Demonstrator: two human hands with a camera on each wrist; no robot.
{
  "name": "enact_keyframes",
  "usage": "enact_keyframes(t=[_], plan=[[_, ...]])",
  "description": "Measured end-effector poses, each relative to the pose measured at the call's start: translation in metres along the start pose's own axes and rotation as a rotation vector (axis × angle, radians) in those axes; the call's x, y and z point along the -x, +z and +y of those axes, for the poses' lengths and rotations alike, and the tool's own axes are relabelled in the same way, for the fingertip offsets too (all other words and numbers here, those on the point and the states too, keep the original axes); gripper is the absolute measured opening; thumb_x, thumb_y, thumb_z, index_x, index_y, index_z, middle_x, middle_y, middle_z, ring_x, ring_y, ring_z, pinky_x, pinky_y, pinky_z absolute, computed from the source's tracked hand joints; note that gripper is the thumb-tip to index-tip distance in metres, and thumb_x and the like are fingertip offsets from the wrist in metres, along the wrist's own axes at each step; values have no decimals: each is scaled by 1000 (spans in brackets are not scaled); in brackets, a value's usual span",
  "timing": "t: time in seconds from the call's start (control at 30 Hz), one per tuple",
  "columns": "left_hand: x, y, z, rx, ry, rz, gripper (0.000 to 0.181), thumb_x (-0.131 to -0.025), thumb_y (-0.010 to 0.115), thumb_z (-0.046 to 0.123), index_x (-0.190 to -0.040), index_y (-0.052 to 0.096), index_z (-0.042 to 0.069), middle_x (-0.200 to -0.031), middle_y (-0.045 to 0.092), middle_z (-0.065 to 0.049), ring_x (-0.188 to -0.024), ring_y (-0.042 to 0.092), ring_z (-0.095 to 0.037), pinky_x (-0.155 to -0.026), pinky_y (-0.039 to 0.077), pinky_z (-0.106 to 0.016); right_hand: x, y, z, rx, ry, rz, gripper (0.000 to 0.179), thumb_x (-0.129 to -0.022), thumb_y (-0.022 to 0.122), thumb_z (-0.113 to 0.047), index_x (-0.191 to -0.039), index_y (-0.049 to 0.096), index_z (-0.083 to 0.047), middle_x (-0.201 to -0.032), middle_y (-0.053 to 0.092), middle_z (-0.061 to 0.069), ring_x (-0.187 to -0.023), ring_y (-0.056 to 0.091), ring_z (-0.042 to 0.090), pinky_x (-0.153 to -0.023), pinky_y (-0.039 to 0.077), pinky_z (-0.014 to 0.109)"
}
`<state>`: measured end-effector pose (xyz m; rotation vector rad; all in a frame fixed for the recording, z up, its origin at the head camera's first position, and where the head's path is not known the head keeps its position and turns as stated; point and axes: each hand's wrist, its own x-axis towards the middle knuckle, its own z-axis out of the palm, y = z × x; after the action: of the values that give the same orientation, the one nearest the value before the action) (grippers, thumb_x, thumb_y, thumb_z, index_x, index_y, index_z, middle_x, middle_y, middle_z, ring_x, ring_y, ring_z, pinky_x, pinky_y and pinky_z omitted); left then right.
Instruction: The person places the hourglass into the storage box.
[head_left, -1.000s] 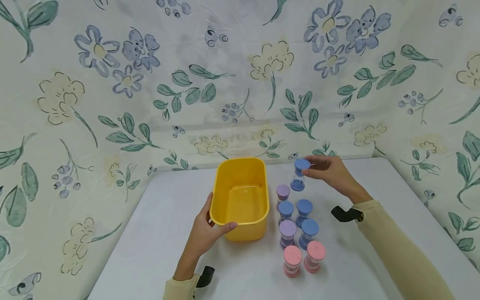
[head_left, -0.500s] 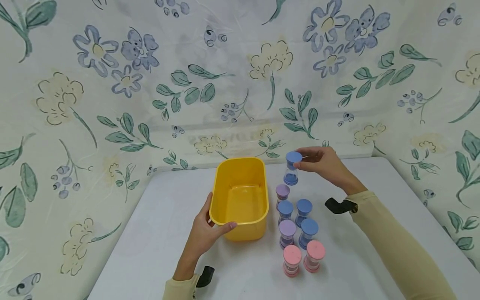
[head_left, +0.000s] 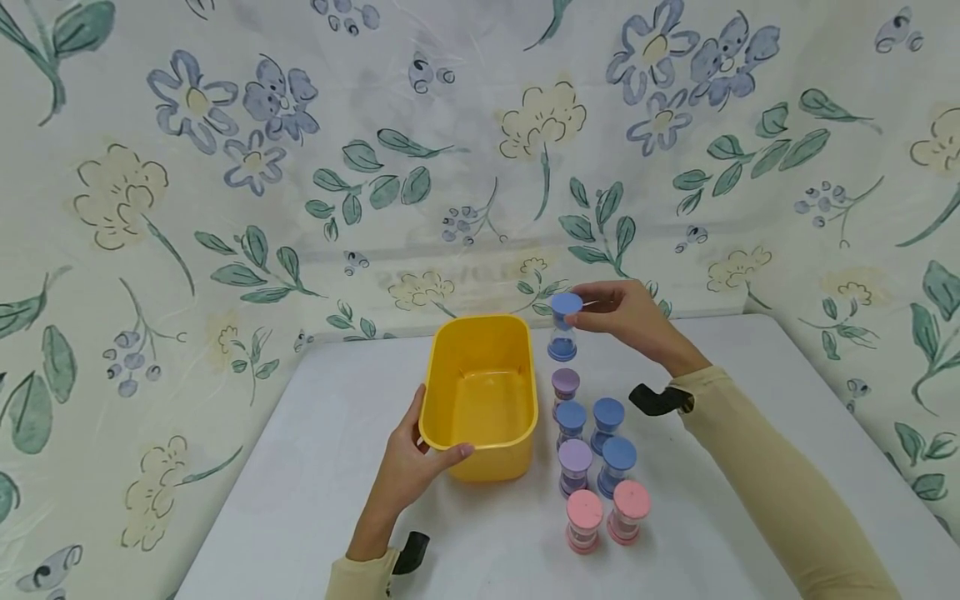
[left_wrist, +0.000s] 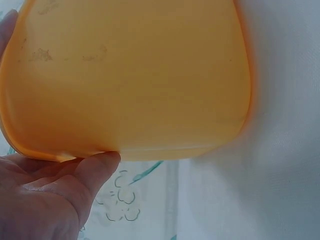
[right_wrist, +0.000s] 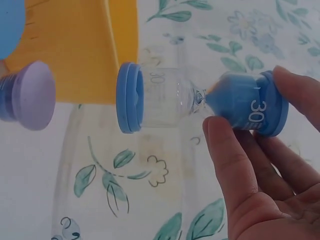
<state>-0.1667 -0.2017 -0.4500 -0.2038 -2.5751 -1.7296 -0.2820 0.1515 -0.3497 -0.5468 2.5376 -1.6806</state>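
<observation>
My right hand pinches a blue-capped sand timer by its upper part, upright above the table's back edge, just right of the yellow bin. The right wrist view shows blue sand gathered in the held end of that sand timer, marked 30. At the bin's near left corner my left hand grips the rim, thumb over the front edge. In the left wrist view the bin's wall fills most of the picture. The inside of the bin that shows holds nothing.
Right of the bin, sand timers stand upright in two rough columns: purple ones, blue ones and pink ones. A flowered cloth rises behind the white table.
My right hand has carried the blue sand timer leftward and slightly up, toward the bin. The left hand, the bin and the standing timers have stayed put.
</observation>
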Motion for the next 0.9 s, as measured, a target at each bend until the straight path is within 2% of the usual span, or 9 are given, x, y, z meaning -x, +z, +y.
enact_keyframes(t=[0.37,0.6,0.9], plan=[[-2,1,-1,4,15,-4,110,-85,87,29,-168,16,21,-168,36,-8,-144,50,-36,-114,49,-48,-21,15,-15,-67,-16,-23,48,-92,79,-27,-134,66,-10,-127,73,13,-115,72,28,-106,59,46],[-1,0,-3,-4,14,4,109,-86,86,26,-168,14,21,-170,34,-6,-144,50,-32,-115,48,-45,-34,28,-21,-118,-4,-43,47,-92,78,-26,-133,66,-8,-127,71,15,-117,70,28,-108,58,45],[1,1,-3,-10,5,15,108,-85,86,30,-167,16,22,-168,37,-5,-142,52,-28,-114,49,-42,-50,51,-28,-121,34,-30,51,-91,79,-27,-136,63,-9,-131,68,13,-122,68,30,-109,57,44]])
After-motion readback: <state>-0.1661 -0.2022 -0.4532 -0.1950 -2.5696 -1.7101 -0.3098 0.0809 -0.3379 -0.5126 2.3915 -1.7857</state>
